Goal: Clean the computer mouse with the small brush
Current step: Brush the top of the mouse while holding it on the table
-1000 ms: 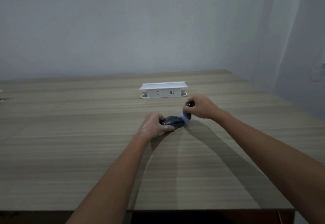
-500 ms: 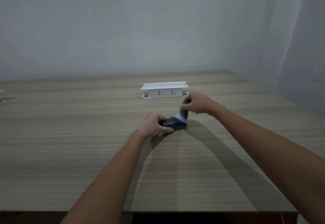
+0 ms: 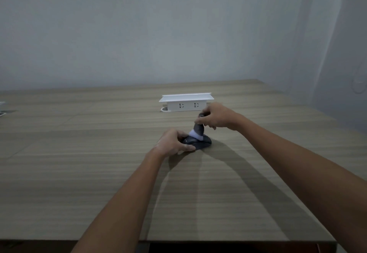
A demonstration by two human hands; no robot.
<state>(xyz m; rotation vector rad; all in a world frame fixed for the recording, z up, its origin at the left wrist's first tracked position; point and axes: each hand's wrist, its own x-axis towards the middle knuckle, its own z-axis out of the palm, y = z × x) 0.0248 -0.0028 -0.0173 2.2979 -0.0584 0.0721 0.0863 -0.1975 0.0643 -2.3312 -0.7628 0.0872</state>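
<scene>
A dark computer mouse (image 3: 199, 143) lies on the wooden table (image 3: 99, 173) near its middle. My left hand (image 3: 172, 142) grips the mouse from its left side and holds it down. My right hand (image 3: 215, 116) hovers just above and behind the mouse, pinching a small brush (image 3: 197, 130) by its dark handle. The brush points downward and its white bristles rest on the top of the mouse, near my left fingers.
A white power socket box (image 3: 186, 102) with a raised lid stands on the table just behind my right hand. The table's front edge runs along the bottom of the view. A pale wall rises behind the table.
My right hand has lifted and moved left, carrying the brush from the mouse's right end up onto its top. My left hand has kept its hold on the mouse.
</scene>
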